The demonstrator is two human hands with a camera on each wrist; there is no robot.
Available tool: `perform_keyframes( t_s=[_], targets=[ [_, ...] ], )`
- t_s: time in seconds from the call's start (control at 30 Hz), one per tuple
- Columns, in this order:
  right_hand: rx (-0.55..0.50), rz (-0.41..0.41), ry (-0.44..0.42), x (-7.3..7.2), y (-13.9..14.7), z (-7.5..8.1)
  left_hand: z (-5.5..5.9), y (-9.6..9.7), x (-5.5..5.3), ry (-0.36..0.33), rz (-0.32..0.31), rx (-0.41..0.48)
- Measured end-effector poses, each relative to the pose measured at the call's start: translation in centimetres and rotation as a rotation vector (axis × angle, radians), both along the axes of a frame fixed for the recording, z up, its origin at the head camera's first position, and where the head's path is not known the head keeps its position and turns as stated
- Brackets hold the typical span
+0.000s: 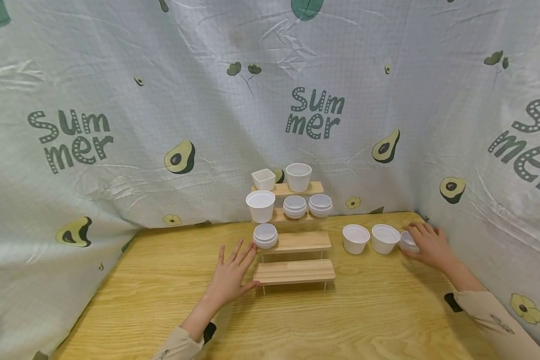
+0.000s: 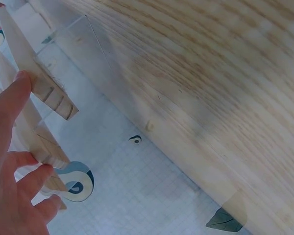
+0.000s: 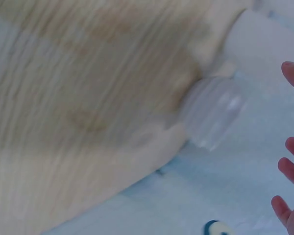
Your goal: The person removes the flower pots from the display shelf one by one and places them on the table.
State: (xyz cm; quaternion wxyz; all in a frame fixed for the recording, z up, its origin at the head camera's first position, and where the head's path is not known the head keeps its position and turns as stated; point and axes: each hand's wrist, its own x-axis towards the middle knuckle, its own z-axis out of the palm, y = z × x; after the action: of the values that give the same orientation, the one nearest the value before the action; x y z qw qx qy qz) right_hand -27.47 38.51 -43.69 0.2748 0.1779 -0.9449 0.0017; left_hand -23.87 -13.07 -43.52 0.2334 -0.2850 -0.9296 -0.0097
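My left hand is at the left end of a stepped wooden stand, fingers spread. In the left wrist view its thumb touches one step's end and the fingertips touch the step behind. A small white ridged jar sits on that second step by the fingertips. At the right, my right hand reaches over a small ridged jar on the table, partly covering it in the head view. The right wrist view shows this jar, blurred, with the fingers spread apart from it.
Two white cups stand left of the right hand. Higher steps carry a square cup, a round cup, a larger cup and two ridged jars. A printed curtain borders the wooden table.
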Motion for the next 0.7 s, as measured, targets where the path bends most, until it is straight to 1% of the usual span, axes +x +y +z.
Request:
perform_keyframes(
  t_s=[0.1,0.3,0.43,0.57,0.7],
  targets=[
    [0.019,0.019,0.002,0.0,-0.8,0.5,0.0,0.0,0.0,-0.004,0.002,-0.006],
    [0.049,0.097,0.077,0.2,-3.0,1.4,0.0,0.0,0.0,0.001,0.011,-0.021],
    [0.062,0.134,0.073,0.4,-4.6,2.2,-0.1,0.0,0.0,0.007,0.01,-0.021],
    [0.085,0.17,0.095,0.7,-6.2,3.1,-0.1,0.0,-0.1,0.01,0.01,-0.018],
    [0.092,0.237,0.132,0.8,-7.9,3.9,-0.1,0.0,-0.1,0.017,0.012,-0.026]
  ],
)
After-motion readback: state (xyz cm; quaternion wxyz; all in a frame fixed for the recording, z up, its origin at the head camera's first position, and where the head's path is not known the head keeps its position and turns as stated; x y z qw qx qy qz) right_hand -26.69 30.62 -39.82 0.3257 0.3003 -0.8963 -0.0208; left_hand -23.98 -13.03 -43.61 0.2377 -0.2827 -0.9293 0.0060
